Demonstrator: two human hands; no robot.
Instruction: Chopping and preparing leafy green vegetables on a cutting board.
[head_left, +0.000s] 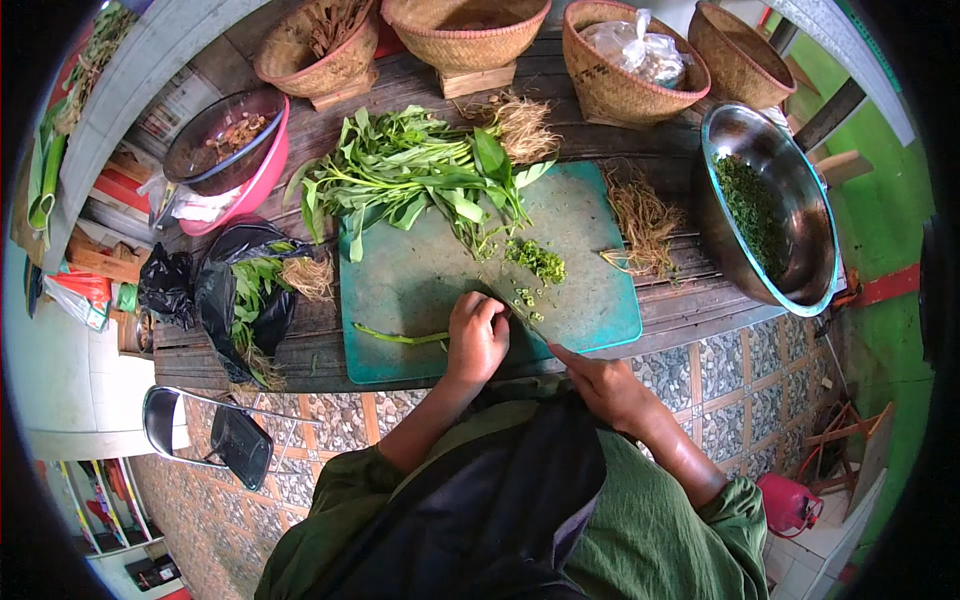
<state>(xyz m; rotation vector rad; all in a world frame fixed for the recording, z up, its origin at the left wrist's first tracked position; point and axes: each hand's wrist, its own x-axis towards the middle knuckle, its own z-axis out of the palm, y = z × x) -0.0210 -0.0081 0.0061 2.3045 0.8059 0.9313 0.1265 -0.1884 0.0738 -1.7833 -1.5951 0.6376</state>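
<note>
My left hand (478, 337) is closed around a green leaf-vegetable stem (401, 339), whose tail sticks out to the left over the green cutting board (592, 300). In my right hand (611, 386) is the handle of a knife (527, 321); its blade slants up and left, close beside my left fingers. Thin chopped rings (528, 298) lie just right of the blade. Beyond them sits a small heap of chopped greens (536, 259). A large bunch of leafy greens (405, 172) overlaps the board's far left part.
Cut roots (643, 221) lie right of the board, near a metal basin (814, 225) holding chopped greens. A black plastic bag (214, 300) with rooted greens is at left, below a pink basin (270, 172). Woven baskets (469, 45) line the back. A folding chair (244, 446) stands lower left.
</note>
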